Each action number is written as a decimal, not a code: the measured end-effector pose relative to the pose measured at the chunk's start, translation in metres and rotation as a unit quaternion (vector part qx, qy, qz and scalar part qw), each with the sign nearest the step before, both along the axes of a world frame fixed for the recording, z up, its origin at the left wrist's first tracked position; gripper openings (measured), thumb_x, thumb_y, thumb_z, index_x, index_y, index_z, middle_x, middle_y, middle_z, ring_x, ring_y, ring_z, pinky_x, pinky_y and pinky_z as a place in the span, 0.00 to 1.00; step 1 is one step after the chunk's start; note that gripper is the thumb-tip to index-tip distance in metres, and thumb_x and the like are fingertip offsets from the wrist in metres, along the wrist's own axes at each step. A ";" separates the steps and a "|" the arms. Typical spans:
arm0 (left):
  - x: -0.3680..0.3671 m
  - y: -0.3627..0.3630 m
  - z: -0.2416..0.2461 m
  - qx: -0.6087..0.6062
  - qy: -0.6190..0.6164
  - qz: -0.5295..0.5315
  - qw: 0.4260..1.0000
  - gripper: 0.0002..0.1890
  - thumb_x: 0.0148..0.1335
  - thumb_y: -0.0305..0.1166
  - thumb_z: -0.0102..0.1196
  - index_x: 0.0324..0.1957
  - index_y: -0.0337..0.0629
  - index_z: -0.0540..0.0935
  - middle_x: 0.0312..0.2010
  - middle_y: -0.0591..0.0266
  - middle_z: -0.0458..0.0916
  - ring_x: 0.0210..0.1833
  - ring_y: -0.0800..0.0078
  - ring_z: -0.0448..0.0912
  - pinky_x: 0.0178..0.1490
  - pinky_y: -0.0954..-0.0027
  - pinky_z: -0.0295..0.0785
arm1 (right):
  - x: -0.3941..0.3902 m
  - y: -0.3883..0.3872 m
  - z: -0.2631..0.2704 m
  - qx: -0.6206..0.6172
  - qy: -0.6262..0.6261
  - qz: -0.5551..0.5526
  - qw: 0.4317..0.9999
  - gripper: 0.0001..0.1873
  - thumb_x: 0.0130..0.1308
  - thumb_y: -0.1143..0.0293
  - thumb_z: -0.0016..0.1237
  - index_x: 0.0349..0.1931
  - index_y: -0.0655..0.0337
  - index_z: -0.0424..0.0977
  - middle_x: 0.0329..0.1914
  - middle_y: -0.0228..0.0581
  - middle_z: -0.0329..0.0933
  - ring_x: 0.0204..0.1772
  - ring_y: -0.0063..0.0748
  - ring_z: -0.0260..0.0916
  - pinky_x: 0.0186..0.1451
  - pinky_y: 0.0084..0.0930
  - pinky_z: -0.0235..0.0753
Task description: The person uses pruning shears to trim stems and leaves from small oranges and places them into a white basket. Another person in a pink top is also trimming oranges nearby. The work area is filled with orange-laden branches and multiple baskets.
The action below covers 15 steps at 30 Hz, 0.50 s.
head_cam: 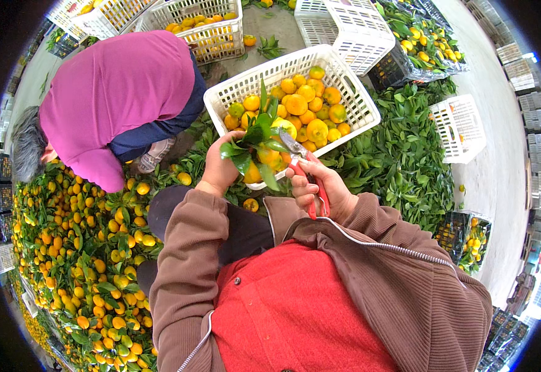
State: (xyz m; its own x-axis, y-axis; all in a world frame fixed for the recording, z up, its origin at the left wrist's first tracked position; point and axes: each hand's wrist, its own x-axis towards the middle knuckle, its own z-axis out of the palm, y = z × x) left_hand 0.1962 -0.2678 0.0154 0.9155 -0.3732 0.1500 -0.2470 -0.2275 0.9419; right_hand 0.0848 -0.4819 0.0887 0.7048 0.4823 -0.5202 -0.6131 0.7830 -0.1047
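My left hand (220, 162) holds a leafy citrus sprig (257, 135) over the near left corner of a white plastic crate (366, 118). Orange-yellow citrus fruits hang among its leaves, partly hidden by them. In my right hand (328, 188) is a pair of red-handled pruning shears (297, 153), the blade tip pointing up and left close to the sprig. Loose citrus fruits (297, 104), mostly orange and some greenish, lie inside the crate. Whether the shears' blades are fully closed I cannot tell.
A person in a pink top (117, 93) bends over a large heap of leafy citrus (89, 260) on the left. Cut leaves (400, 144) cover the floor at right. Other white crates (349, 28) and a lined crate of leafy fruit (421, 44) stand beyond; a small white basket (461, 128) is at right.
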 end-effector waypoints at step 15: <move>0.003 0.040 0.008 -0.109 0.125 -0.017 0.986 0.17 0.54 0.21 0.61 0.48 0.35 0.77 0.43 0.60 0.81 0.43 0.74 0.77 0.48 0.72 0.73 | -0.009 -0.009 0.023 -0.449 -0.262 0.219 0.826 0.15 0.56 0.74 0.41 0.46 0.64 0.68 0.31 0.36 0.77 0.26 0.21 0.70 0.28 0.19 0.71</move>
